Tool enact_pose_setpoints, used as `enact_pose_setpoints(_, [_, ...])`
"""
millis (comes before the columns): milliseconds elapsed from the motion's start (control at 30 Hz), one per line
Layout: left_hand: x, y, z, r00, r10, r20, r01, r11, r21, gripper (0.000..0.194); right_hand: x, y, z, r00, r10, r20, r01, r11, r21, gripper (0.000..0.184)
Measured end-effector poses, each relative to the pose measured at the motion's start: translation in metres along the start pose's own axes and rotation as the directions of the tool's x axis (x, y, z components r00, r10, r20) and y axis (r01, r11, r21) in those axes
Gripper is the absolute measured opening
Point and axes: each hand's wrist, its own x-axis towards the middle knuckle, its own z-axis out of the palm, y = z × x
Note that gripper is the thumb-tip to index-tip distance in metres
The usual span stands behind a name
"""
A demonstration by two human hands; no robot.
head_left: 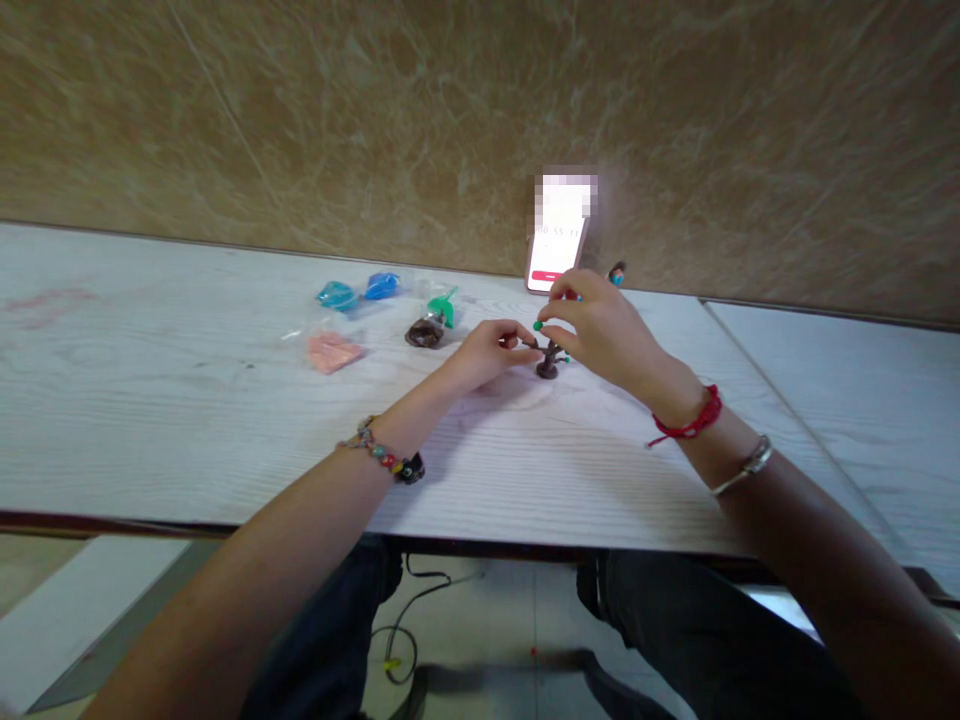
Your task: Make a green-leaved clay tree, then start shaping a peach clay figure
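A small brown modelling-clay tree (548, 369) stands upright on the white table, with short branches and a bit of green at its right side. My left hand (489, 354) is closed in a pinch at the tree's left branch. Just above the treetop, my right hand (604, 325) pinches a tiny green clay ball (538, 325) between thumb and forefinger. Whether the ball touches a branch I cannot tell. Part of the tree's right side lies behind my right fingers.
Left of my hands lie bags of brown clay (425, 333), green clay (443, 308), pink clay (334, 352), teal clay (337, 296) and blue clay (382, 286). A lit phone (555, 248) leans against the marbled wall. Behind my right hand is a small dark-and-blue figure (616, 273).
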Motion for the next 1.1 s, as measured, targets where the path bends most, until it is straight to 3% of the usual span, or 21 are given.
enact_pose_setpoints(267, [-0.004, 0.001, -0.006, 0.998, -0.046, 0.049, 0.044, 0.998, 0.042, 0.026, -0.016, -0.006, 0.004, 1.000, -0.011, 0.008, 0.011, 1.000, -0.008, 0.019])
enact_pose_setpoints(467, [-0.006, 0.006, -0.019, 0.994, -0.098, 0.054, 0.092, 0.990, 0.105, 0.014, -0.024, -0.015, 0.015, 1.000, -0.029, -0.002, 0.028, 0.995, -0.094, 0.020])
enact_pose_setpoints(633, [-0.014, 0.016, -0.034, 0.979, -0.140, 0.147, 0.126, 0.987, 0.101, 0.012, -0.026, -0.020, 0.021, 0.998, -0.032, -0.055, 0.025, 0.992, -0.123, 0.018])
enact_pose_setpoints(733, [-0.019, 0.023, -0.033, 0.974, -0.135, 0.183, 0.128, 0.990, 0.052, 0.015, -0.026, -0.021, 0.022, 0.996, -0.056, -0.076, 0.047, 0.991, -0.125, 0.017])
enact_pose_setpoints(933, [-0.020, 0.028, -0.026, 0.987, -0.094, 0.129, 0.090, 0.995, 0.040, 0.014, -0.026, -0.023, 0.025, 0.995, -0.038, -0.095, 0.030, 0.996, -0.089, 0.018])
enact_pose_setpoints(1100, [-0.018, 0.026, -0.028, 0.985, -0.089, 0.145, 0.082, 0.995, 0.056, 0.012, -0.027, -0.022, 0.022, 0.995, -0.016, -0.099, 0.013, 0.999, -0.034, 0.014])
